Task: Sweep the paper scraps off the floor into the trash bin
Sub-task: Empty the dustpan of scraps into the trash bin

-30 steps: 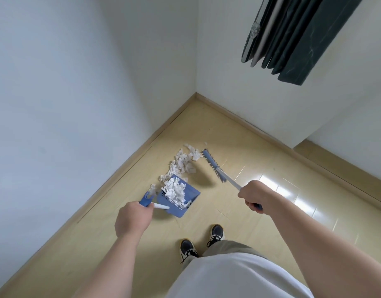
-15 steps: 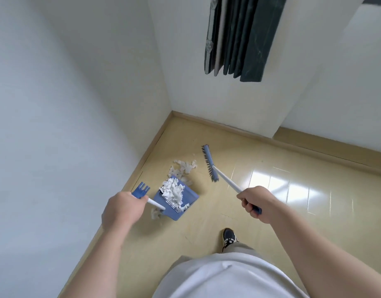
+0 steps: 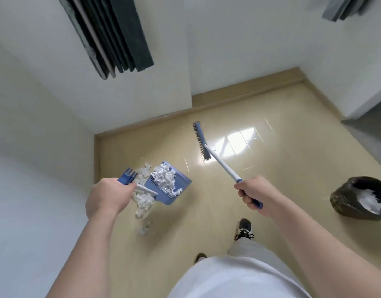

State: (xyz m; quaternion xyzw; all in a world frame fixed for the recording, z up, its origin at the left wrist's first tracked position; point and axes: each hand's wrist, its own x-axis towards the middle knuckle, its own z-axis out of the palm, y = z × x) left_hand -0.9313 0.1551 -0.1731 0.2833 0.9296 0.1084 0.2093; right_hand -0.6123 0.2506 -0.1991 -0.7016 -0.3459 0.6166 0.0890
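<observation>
My left hand (image 3: 107,196) grips the handle of a blue dustpan (image 3: 181,187), which hangs above the floor heaped with white paper scraps (image 3: 166,179). More paper scraps (image 3: 143,202) lie on the wooden floor under and beside the pan, close to the left wall. My right hand (image 3: 253,193) holds the blue grip of a white-handled broom, and its blue brush head (image 3: 200,141) is raised off the floor, away from the scraps. A trash bin (image 3: 357,197) lined with a black bag stands at the right edge, with white paper inside.
White walls close in on the left and at the back, with a wooden skirting board (image 3: 239,90) along them. Dark panels (image 3: 112,33) lean against the back wall. My shoes (image 3: 244,230) stand on the floor between the scraps and the bin.
The dustpan has been lifted off the floor with its load. The broom has swung up and to the right, away from the scraps. My view has turned right, bringing the trash bin into sight.
</observation>
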